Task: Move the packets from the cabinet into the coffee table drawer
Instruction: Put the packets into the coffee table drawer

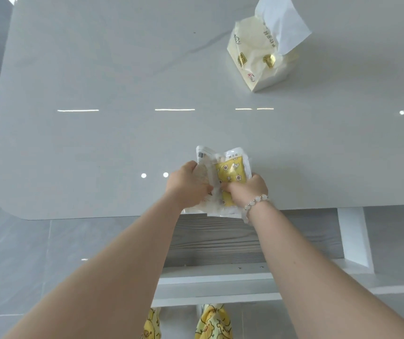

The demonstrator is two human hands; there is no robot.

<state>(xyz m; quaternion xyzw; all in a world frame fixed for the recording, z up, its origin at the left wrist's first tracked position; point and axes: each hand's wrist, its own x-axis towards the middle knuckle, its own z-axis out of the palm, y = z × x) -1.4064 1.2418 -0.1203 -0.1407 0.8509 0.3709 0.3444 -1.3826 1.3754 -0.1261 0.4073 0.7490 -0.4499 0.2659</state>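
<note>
Above the desk [122,143], light, slippery plastic packets [231,171] are clasped in curled fingers of left hand [188,183] and right hand [248,189]; sealed edges are judged the surest hold

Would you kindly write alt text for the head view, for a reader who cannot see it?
The left hand and right hand grip a bundle of clear packets at the near edge of a glossy coffee table, above its open drawer. A tissue pack stands farther back on the right.
</note>
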